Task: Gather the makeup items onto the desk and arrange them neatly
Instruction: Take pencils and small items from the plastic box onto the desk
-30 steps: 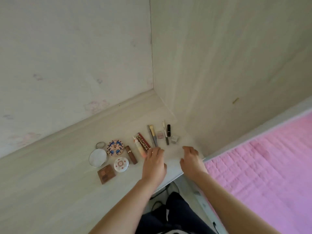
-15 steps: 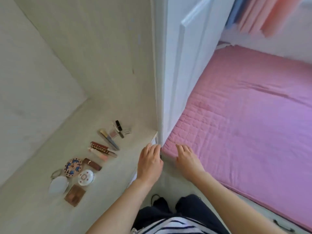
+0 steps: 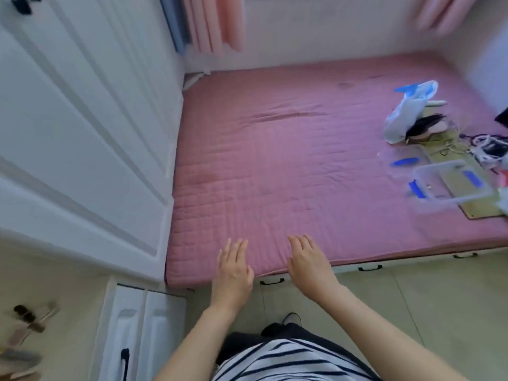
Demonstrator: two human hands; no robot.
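A pink quilted mattress [image 3: 302, 166] fills the view. Its right edge holds a clear plastic box [image 3: 450, 185] and a blurred clutter. On the pale wooden desk [image 3: 68, 312] at lower left, the blurred makeup items [image 3: 27, 325] are cut off; no writing is legible. Left hand [image 3: 232, 273] and right hand [image 3: 309, 264] hover flat, fingers relaxed, empty.

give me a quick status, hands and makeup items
Left hand and right hand open, empty, over pink mattress edge. Makeup items on desk, far left. Nothing blocking.
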